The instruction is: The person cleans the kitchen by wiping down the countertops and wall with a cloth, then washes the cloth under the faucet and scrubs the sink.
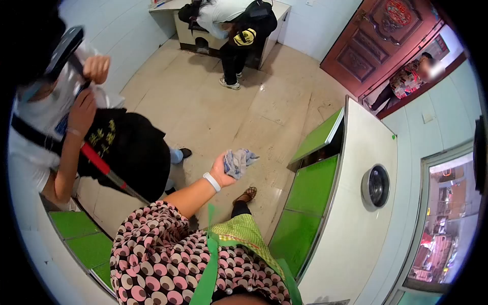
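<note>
My left hand [219, 172] is stretched out in front of me over the floor, a white band on its wrist. Its fingers are closed around a crumpled grey-blue cloth [240, 162], which sticks out to the right of the hand. The cloth touches nothing else that I can see. My right hand is outside the view.
To my right runs a white counter [338, 218] with green doors, one door [317, 140] swung open. A metal bowl [376, 185] sits on it. A person with a red-and-black pole [96, 157] stands close on my left. Another person [239, 25] bends at the back counter.
</note>
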A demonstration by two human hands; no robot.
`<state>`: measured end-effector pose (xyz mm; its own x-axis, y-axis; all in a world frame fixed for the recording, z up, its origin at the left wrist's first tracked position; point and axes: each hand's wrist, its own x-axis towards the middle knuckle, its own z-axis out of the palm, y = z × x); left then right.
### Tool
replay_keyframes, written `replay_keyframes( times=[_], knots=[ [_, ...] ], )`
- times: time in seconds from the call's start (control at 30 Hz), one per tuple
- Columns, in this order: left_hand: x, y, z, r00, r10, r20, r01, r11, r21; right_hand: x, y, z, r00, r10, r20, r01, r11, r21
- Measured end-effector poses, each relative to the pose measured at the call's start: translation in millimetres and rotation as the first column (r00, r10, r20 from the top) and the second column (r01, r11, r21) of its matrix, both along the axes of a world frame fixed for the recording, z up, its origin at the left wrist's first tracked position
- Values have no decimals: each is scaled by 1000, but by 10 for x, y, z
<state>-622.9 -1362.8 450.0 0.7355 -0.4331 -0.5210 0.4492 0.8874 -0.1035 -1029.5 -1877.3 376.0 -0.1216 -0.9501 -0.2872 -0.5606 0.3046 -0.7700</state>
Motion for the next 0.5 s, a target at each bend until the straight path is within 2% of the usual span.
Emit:
replay_keyframes(
  times=[0.03, 0.1, 0.13, 0.17, 0.23, 0.3, 0.37, 0.43, 0.47, 0.5],
  knots=[
    [13, 65, 12, 1000, 10, -3, -10, 1000, -3, 97, -60, 42, 1000, 13, 16, -13, 1000, -5],
    [14, 106, 234, 997, -9, 79, -6, 983, 183, 374, -198, 148, 997, 51, 59, -50, 999, -18],
    [37, 101, 363, 998, 62, 23, -66, 960, 272, 556, -276, 214, 992, 74, 101, -72, 997, -28],
    [43, 138, 389, 997, 68, 22, -71, 959, 275, 736, -351, 279, 986, 101, 134, -96, 995, -39],
    [-34, 270, 385, 975, 218, 31, -218, 936, 277, 1240, -414, 309, 937, 228, 264, -222, 974, -53],
    [-64, 391, 324, 956, 293, 20, -288, 919, 271, 2106, -227, 450, 825, 386, 413, -379, 920, -102],
    [-79, 551, 251, 927, 374, -11, -360, 899, 249, 2986, 295, 1168, 762, 465, 450, -490, 869, -68],
    [-72, 666, 147, 857, 514, -26, -494, 837, 236, 3680, 429, 1130, 594, 557, 580, -636, 767, -86],
    [-18, 656, 230, 833, 550, -53, -527, 820, 225, 4036, 499, 1186, 499, 613, 613, -742, 667, -64],
    [46, 654, 283, 841, 537, -64, -512, 829, 225, 4364, 641, 1251, 474, 571, 671, -764, 645, -10]
  ],
)
